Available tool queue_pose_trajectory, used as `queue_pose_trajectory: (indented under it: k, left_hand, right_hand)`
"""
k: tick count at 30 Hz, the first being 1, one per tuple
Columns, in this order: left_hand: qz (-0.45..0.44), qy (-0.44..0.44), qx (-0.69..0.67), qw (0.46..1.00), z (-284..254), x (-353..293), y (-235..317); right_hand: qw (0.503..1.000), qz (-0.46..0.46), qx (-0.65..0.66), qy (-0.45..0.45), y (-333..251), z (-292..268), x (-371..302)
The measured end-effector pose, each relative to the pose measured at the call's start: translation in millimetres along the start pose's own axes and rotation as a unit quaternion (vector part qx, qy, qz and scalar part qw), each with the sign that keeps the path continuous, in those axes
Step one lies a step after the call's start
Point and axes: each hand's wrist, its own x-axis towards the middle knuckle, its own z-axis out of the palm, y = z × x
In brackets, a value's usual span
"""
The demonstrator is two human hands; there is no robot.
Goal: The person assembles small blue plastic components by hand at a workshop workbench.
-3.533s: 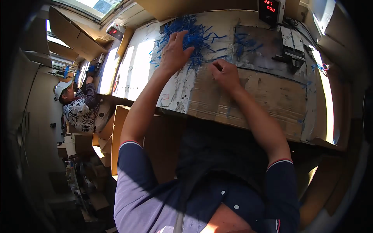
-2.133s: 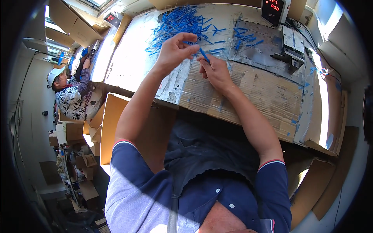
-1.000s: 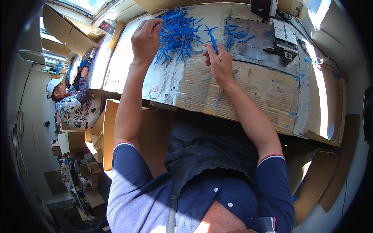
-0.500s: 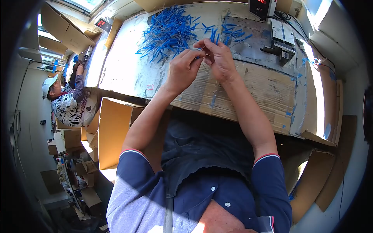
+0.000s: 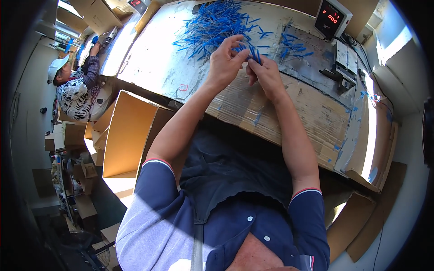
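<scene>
Both my hands meet over the near part of the workbench (image 5: pixel 149 67). My right hand (image 5: pixel 268 77) pinches a few slim blue sticks (image 5: pixel 256 56) between thumb and fingers. Close against it, my left hand (image 5: pixel 226 65) has its fingers curled, with its thumb and index finger at more blue pieces; its exact grip is partly hidden. Just beyond lies a large heap of blue sticks with thin pale wires (image 5: pixel 214 27). To the right of my hands, a smaller loose group of blue sticks (image 5: pixel 291 47) rests on a dark metal plate (image 5: pixel 312 63).
A digital display box (image 5: pixel 333 20) with red figures stands at the back right, near a metal fixture (image 5: pixel 343 67) and cables. Flattened cardboard (image 5: pixel 298 113) covers the bench's front. Left stand an open carton (image 5: pixel 129 135) and a co-worker (image 5: pixel 77 97) at another bench.
The view has tilted, so the bench shows farther right. My left fingers have lifted and opened somewhat from their tighter pinch. My right hand has turned, its thumb now over the blue sticks.
</scene>
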Motion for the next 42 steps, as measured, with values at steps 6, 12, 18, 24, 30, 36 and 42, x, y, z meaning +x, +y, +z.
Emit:
queue_pose_trajectory:
  k: [6,12,18,24,30,36,42]
  left_hand:
    - [0.150,0.133,0.403,0.893,-72.3,13.1,-30.5]
    - [0.190,0.106,0.395,0.893,-100.2,34.0,-57.9]
    - [0.179,0.190,0.321,0.911,-117.1,21.1,-15.7]
    - [0.200,0.092,0.278,0.935,-78.6,-16.0,26.1]
    - [0.082,0.010,0.152,0.985,-29.2,-25.3,9.2]
    - [-0.056,0.039,0.068,0.995,-51.7,0.3,-18.2]
    - [0.069,0.035,0.347,0.935,-83.9,30.4,-41.2]
  right_hand:
    - [0.992,-0.017,0.086,0.088,1.9,-0.3,3.2]
    - [0.996,-0.004,0.063,0.070,6.7,-2.2,3.5]
    - [0.991,0.004,0.089,0.096,5.6,2.3,3.3]
    - [0.980,-0.164,-0.021,0.113,10.9,20.0,-0.8]
    - [0.972,-0.201,-0.117,0.030,21.7,21.0,-2.2]
    - [0.993,-0.005,0.114,0.021,16.3,8.3,0.4]
    - [0.974,0.043,0.220,0.027,13.5,2.0,2.5]
